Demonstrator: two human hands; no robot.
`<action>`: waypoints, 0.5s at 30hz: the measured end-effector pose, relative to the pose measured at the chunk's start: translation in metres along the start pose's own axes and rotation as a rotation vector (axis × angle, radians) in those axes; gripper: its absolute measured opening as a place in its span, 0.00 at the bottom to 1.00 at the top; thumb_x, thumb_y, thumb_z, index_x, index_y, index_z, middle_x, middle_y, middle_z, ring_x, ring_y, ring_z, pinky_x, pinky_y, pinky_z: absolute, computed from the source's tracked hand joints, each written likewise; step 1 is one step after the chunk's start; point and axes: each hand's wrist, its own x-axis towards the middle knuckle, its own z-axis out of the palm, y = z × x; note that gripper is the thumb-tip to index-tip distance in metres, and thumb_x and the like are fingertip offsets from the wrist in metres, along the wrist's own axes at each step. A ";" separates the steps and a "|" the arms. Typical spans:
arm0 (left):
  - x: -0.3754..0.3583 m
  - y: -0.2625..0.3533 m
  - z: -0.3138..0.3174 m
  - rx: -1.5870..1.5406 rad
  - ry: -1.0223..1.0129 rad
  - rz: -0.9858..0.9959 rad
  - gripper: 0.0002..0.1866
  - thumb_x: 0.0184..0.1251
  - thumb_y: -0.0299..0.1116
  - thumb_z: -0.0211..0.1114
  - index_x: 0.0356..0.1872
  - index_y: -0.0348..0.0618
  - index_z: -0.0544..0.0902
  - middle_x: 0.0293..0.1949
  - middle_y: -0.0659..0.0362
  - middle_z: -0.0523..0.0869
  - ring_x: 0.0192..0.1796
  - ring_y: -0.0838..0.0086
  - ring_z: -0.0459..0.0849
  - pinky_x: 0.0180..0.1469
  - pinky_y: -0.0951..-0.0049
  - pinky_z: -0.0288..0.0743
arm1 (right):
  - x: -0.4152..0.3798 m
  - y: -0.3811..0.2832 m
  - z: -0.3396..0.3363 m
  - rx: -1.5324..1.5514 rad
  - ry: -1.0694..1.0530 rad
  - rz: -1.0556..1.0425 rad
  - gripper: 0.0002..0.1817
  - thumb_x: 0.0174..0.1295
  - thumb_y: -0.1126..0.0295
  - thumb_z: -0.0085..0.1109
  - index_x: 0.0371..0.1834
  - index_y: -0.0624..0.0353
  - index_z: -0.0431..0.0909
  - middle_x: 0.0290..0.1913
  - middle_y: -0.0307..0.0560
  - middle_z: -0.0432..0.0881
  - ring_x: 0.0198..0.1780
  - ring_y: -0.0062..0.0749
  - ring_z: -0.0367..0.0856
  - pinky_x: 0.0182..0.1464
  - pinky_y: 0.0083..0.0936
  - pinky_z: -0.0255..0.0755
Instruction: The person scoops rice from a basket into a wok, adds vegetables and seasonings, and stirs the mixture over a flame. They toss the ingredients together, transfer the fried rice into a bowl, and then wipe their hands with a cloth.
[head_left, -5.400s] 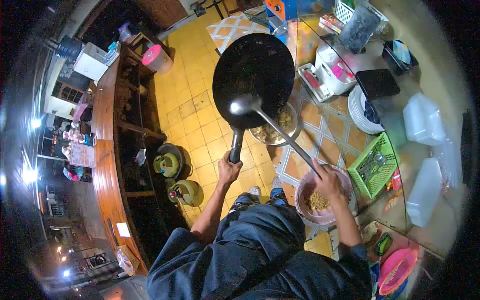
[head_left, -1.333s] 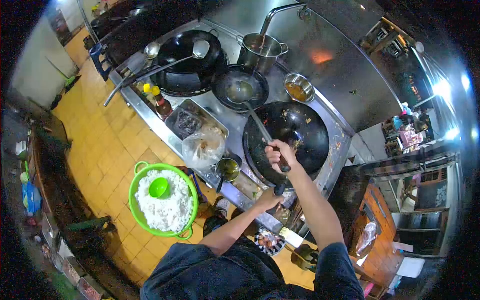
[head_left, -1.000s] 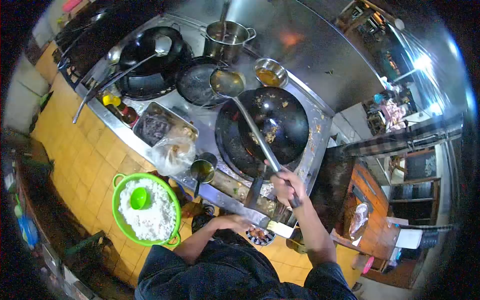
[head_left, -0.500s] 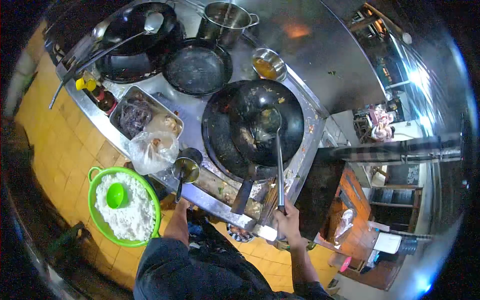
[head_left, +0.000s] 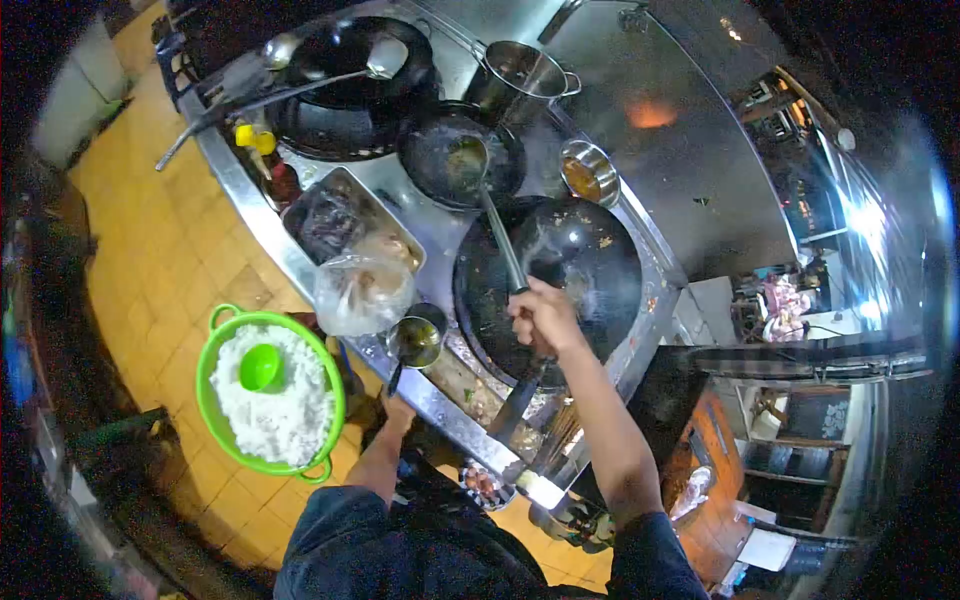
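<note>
My right hand [head_left: 545, 318] is closed around the handle end of a long metal ladle [head_left: 501, 235]. Its bowl hangs over the black frying pan [head_left: 423, 178] at the back of the stove, and liquid seems to be in it. Below my forearm and hand sits a large black wok [head_left: 610, 270] with thin steam and food bits on its rim. My left hand [head_left: 398, 408] is low at the counter's front edge, beside the dark handle of a small pot [head_left: 418, 338] holding brownish liquid; its fingers are hidden.
A green basin [head_left: 203, 385] of white rice with a green scoop stands left. Nearby are a metal tray [head_left: 345, 180] with bagged food, yellow-capped bottles [head_left: 258, 138], a steel bowl [head_left: 588, 172] of yellowish liquid, a stockpot [head_left: 520, 75], and another wok [head_left: 350, 60] with a spatula across it.
The ladle has moved from the wok to above the frying pan, with my right hand reaching forward. The whole view has shifted slightly, and steam now shows over the wok.
</note>
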 end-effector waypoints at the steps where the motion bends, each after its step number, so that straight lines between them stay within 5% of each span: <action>1: -0.006 -0.003 0.000 -0.039 0.001 0.031 0.07 0.61 0.35 0.53 0.27 0.46 0.77 0.27 0.63 0.79 0.30 0.72 0.78 0.33 0.73 0.72 | 0.004 0.000 -0.003 0.366 -0.070 0.128 0.21 0.57 0.75 0.52 0.54 0.60 0.61 0.22 0.43 0.70 0.15 0.20 0.65 0.12 0.19 0.57; 2: -0.013 -0.013 -0.007 -0.232 -0.108 -0.109 0.07 0.58 0.35 0.56 0.32 0.44 0.76 0.31 0.61 0.79 0.33 0.71 0.78 0.35 0.72 0.72 | 0.007 0.005 -0.012 0.556 -0.157 0.222 0.22 0.58 0.75 0.50 0.55 0.57 0.56 0.22 0.42 0.70 0.14 0.19 0.63 0.11 0.16 0.53; 4: -0.028 -0.038 -0.016 -0.588 -0.247 -0.452 0.16 0.54 0.37 0.61 0.42 0.39 0.76 0.38 0.58 0.81 0.39 0.70 0.78 0.39 0.70 0.72 | -0.015 0.012 -0.018 0.765 -0.270 0.213 0.16 0.61 0.74 0.47 0.52 0.56 0.60 0.22 0.40 0.68 0.14 0.17 0.62 0.11 0.14 0.54; 6: -0.045 0.032 -0.080 -0.266 -0.301 -0.392 0.15 0.55 0.38 0.60 0.38 0.37 0.78 0.35 0.55 0.82 0.36 0.69 0.80 0.36 0.69 0.73 | -0.040 0.027 -0.033 0.870 -0.370 0.162 0.10 0.63 0.73 0.44 0.47 0.57 0.66 0.22 0.38 0.66 0.13 0.14 0.61 0.10 0.13 0.55; 9: -0.053 0.086 -0.152 -0.121 -0.497 -0.414 0.21 0.54 0.44 0.62 0.41 0.37 0.78 0.35 0.56 0.82 0.34 0.73 0.80 0.34 0.70 0.74 | -0.089 0.053 -0.061 0.972 -0.410 0.112 0.21 0.62 0.72 0.45 0.59 0.57 0.61 0.21 0.37 0.65 0.12 0.14 0.62 0.10 0.13 0.58; 11: -0.046 0.127 -0.200 -0.211 -0.879 -0.605 0.23 0.56 0.46 0.62 0.45 0.38 0.77 0.35 0.56 0.81 0.32 0.74 0.80 0.35 0.72 0.76 | -0.122 0.072 -0.078 1.091 -0.377 0.081 0.25 0.62 0.72 0.44 0.64 0.58 0.56 0.21 0.38 0.65 0.12 0.15 0.62 0.10 0.13 0.59; 15: 0.008 0.212 -0.272 -0.409 -1.073 -0.543 0.21 0.59 0.43 0.62 0.48 0.39 0.75 0.35 0.57 0.81 0.30 0.73 0.80 0.38 0.74 0.76 | -0.181 0.122 -0.113 1.026 -0.257 0.046 0.23 0.58 0.71 0.47 0.58 0.59 0.61 0.22 0.38 0.66 0.11 0.17 0.62 0.10 0.15 0.57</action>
